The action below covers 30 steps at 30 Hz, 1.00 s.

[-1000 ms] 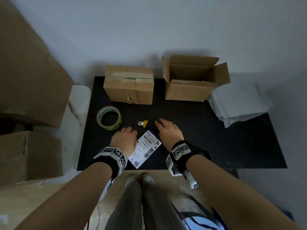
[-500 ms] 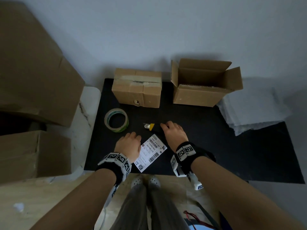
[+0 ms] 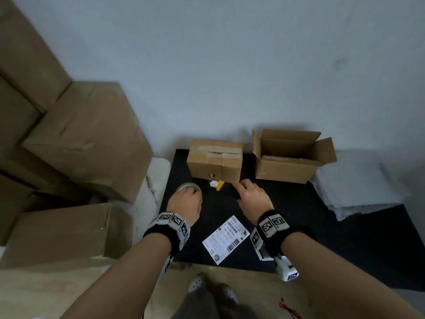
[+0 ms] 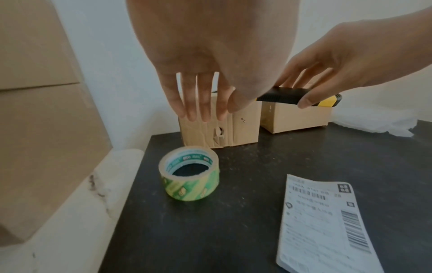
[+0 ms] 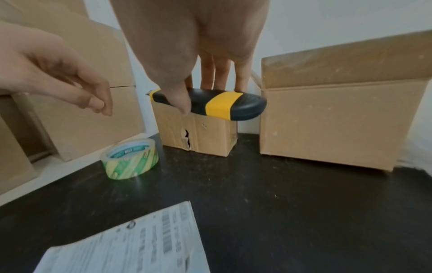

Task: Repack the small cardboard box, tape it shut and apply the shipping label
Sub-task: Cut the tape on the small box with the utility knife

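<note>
My right hand [image 3: 249, 194] grips a black-and-yellow utility knife [image 5: 217, 103] between thumb and fingers, held in the air just in front of the small taped cardboard box [image 3: 215, 161]. The knife's tip [image 3: 217, 184] points left. Above the green-and-yellow tape roll [image 4: 190, 177] hovers my left hand [image 3: 186, 199], fingers [image 4: 198, 103] straight and holding nothing. The tape roll lies flat on the black table [image 3: 322, 226]. A white shipping label [image 3: 226, 239] lies flat near the front edge, between my wrists. An open, flaps-up cardboard box [image 3: 287, 166] stands to the right of the taped one.
Large cardboard boxes [image 3: 80, 146] are stacked left of the table, with a white roll [image 3: 156, 180] along the table's left edge. White packing sheets [image 3: 358, 187] lie at the back right. The wall stands right behind both boxes.
My right hand has lifted the knife off the table and carried it toward the taped box. The left hand has left the label's side and moved forward over the tape roll.
</note>
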### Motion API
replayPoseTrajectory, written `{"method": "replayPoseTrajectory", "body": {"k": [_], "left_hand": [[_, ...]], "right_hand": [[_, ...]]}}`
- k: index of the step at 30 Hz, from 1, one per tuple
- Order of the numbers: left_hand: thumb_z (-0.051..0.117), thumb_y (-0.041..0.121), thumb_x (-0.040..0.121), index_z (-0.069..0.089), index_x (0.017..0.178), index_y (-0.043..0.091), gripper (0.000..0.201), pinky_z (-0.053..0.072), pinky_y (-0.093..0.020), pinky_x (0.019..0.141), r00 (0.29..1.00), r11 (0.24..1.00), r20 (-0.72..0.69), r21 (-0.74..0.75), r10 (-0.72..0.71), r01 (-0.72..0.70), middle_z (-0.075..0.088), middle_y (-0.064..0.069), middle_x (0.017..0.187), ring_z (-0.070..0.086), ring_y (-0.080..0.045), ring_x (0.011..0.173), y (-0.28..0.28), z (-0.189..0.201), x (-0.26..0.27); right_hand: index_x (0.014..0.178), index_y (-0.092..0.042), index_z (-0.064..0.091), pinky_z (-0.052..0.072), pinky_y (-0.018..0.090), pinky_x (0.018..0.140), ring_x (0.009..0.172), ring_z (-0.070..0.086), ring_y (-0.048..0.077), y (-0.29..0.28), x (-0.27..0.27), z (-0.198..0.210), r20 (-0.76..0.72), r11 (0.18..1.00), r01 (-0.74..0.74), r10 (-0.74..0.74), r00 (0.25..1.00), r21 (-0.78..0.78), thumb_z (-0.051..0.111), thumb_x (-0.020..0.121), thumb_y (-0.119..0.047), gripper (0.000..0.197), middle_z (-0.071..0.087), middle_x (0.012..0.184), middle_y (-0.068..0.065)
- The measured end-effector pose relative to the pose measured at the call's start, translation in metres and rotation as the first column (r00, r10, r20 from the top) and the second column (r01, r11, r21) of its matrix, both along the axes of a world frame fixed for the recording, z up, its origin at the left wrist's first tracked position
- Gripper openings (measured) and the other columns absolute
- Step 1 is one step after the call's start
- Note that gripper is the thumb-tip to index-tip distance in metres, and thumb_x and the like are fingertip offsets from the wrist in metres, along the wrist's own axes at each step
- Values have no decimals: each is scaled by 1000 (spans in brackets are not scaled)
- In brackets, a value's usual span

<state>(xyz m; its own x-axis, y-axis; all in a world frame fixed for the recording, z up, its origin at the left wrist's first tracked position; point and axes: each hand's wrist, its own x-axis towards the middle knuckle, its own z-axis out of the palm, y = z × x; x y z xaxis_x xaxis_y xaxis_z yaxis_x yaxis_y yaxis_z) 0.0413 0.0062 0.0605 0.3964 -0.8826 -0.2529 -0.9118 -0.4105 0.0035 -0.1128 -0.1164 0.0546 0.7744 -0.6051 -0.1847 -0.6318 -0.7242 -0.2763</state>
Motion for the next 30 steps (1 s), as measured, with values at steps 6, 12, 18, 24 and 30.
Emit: {"method": "replayPoseTrajectory", "body": {"k": [6,12,18,24,30], "left_hand": [[42,28,95,51,119,16,28,39,-33,89,998,998,33,-37,-56,57,54,-3,119,48,-21,113,-8,14,29],[33,30,99,55,110,14,29,41,-33,84,995,987,27,-128,-98,101,56,-4,111,50,-22,106,-18,20,65],[41,30,97,53,110,15,23,43,-34,82,984,984,-105,-117,-146,134,51,-4,111,49,-21,105,-34,15,106],[71,32,80,39,130,18,62,47,-39,92,942,996,-332,-92,-52,23,41,-4,132,50,-23,116,-59,7,130],[86,29,61,12,149,20,115,31,-37,110,860,993,-510,-103,1,-63,17,-1,156,31,-22,138,-88,-9,149]], "right_hand": [[142,-21,31,39,37,102,123,44,24,2,33,23,46,999,28,-26,999,-34,52,90,-18,56,39,139,6],[141,-23,31,44,37,95,115,50,26,0,62,26,-5,994,87,-88,996,-63,49,90,-19,53,44,131,5],[141,-23,31,45,38,94,113,51,26,-7,73,23,-29,988,145,-146,989,-56,48,91,-18,53,42,133,6],[142,-22,32,43,38,97,112,52,27,-20,80,15,-14,988,148,-148,989,-46,48,92,-16,53,44,132,6],[140,-21,36,41,43,101,115,51,30,-39,89,1,15,992,101,-100,995,-79,54,88,-10,56,47,129,9]]}}
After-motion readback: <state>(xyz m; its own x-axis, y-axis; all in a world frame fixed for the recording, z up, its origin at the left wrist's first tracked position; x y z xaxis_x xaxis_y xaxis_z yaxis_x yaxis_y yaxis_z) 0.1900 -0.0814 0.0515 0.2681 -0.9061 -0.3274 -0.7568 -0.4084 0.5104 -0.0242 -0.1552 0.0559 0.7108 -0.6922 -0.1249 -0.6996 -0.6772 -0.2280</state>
